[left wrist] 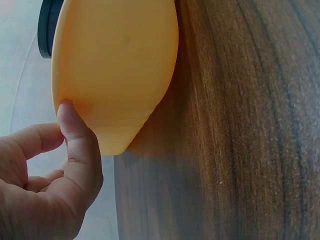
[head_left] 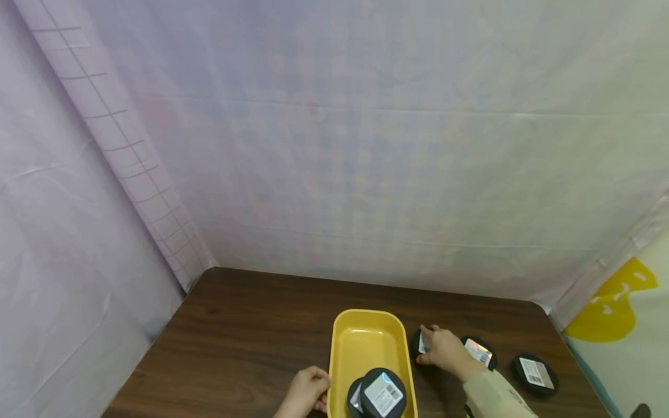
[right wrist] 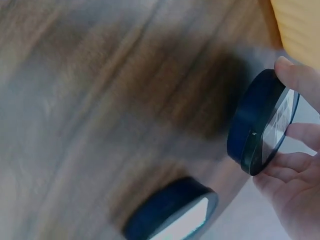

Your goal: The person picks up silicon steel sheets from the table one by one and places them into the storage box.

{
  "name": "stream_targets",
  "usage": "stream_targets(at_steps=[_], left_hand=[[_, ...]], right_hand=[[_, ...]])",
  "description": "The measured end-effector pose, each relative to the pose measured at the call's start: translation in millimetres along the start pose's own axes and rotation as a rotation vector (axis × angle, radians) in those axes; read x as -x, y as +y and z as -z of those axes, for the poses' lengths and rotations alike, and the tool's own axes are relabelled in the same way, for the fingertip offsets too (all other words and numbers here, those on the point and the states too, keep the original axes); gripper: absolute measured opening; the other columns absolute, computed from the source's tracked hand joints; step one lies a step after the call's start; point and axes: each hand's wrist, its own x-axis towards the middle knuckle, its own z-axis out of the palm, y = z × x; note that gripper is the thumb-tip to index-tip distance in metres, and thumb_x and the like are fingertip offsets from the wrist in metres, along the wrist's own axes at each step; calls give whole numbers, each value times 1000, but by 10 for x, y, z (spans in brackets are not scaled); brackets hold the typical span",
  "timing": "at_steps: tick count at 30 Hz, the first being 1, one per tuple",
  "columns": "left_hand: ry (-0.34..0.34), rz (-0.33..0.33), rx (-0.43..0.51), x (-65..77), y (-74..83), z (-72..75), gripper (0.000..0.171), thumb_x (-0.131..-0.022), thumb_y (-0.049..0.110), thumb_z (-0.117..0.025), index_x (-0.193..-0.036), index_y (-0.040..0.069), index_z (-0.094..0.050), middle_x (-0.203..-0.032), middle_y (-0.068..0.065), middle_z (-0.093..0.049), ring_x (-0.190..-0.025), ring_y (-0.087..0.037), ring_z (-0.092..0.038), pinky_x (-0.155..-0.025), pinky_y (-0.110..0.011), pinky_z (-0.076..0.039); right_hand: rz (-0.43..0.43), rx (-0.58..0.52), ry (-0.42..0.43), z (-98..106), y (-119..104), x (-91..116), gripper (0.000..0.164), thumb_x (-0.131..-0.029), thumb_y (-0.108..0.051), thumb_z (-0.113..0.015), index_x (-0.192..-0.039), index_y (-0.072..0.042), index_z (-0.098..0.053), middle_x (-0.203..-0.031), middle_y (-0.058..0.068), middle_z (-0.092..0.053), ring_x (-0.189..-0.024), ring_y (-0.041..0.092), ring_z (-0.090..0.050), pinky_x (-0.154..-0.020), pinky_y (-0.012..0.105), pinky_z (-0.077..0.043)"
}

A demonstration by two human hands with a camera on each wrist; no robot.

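Note:
My left hand (head_left: pixel 305 390) pinches the left rim of a yellow tray (head_left: pixel 366 345) between thumb and index finger. Inside the tray's near end, a round black container (head_left: pixel 384 393) with a white barcode label overlaps a second black container (head_left: pixel 355 399). To the right of the tray, my right hand (head_left: pixel 446 351) grips another round black container (right wrist: pixel 262 122), thumb on one edge and fingers on the opposite one. Its labelled face is turned toward the palm. Whether it touches the table cannot be told.
Two more black labelled containers lie on the brown wooden table (head_left: pixel 251 342) at the right, one beside my right wrist (head_left: pixel 478 351) and one farther right (head_left: pixel 535 376). Pale cloth curtains (head_left: pixel 366 174) hang behind the table and at its sides.

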Motion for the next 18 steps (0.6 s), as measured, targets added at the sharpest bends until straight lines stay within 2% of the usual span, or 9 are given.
stream_targets(at_steps=[6,14,18], left_hand=[[-4,0,4,-3,-1,13,16,-82,1,-51,-90,-13,-56,-62,-4,-52,-50,-10,-52,-48,-32,-54],[-5,4,4,-2,30,11,16,-82,0,-51,-90,-13,-55,-62,-4,-51,-50,-9,-51,-47,-28,-53],[-4,3,15,-10,27,1,15,-82,0,-51,-89,-12,-55,-62,-4,-51,-49,-9,-51,-46,-27,-53]], right_hand=[[27,28,11,162,-37,-28,78,-59,-33,-84,-121,7,-58,-113,38,-55,-96,48,-59,-76,53,-51],[1,11,-65,436,-154,-82,81,-64,-34,-83,-128,5,-53,-120,38,-51,-96,43,-59,-76,50,-50],[3,4,-72,567,-230,-102,81,-66,-36,-82,-131,3,-51,-125,37,-48,-105,46,-55,-82,53,-49]])
